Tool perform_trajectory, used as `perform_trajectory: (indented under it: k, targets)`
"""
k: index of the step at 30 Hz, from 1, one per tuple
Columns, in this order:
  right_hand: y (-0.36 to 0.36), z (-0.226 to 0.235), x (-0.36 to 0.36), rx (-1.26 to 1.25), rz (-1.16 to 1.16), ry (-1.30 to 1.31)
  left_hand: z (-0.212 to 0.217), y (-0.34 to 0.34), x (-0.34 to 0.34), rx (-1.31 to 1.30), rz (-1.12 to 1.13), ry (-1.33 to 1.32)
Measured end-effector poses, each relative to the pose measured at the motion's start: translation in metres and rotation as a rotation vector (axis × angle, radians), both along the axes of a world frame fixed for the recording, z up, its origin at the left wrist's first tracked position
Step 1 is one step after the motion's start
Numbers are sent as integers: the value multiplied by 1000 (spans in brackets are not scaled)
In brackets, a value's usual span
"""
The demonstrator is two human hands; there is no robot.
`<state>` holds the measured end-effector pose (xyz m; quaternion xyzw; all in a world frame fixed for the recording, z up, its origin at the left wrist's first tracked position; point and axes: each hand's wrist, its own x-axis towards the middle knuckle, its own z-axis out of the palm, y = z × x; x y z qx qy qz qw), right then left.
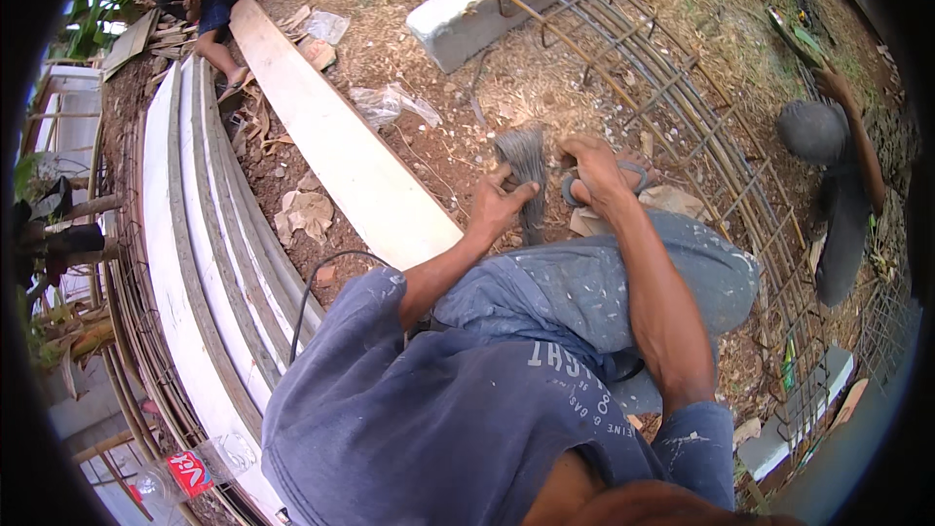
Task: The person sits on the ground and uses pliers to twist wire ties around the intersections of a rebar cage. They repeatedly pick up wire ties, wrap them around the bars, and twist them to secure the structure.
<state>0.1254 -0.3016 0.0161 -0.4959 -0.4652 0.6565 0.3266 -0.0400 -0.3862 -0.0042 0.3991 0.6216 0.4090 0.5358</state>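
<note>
My left hand (pixel 499 205) has its thumb and fingers closed on the side of a bundle of thin grey tie wire (pixel 527 175). The bundle is bent over at its top and hangs down in front of my knee. Just right of it is my right hand (pixel 594 164), its fingers curled together by the bundle's upper end. Whatever those fingers pinch is too small to make out. Below the right hand shows my sandalled foot (pixel 635 175). A long pale board (pixel 341 156) runs from near my left forearm toward the far left.
A long rebar cage (pixel 672 68) curves along my right, beside a concrete block (pixel 487 15). Stacked white-faced boards (pixel 185 234) lie left, near a plastic bottle (pixel 219 458). One co-worker (pixel 216 0) sits far left; another, in a grey hat (pixel 813 131), is at right.
</note>
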Motion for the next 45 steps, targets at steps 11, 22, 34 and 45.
perform_trajectory:
  k: [11,22,34,45]
  targets:
    - [56,113,-18,111,67,-16,-21,-14,6,59,2,311]
    - [32,333,10,1119,-86,340,-161,29,-103,-52,404,608]
    - [-26,256,20,1569,479,-586,230,102,15,410,-28,-1252]
    - [-251,159,83,454,-58,-614,223,180,34,630,275,-1297]
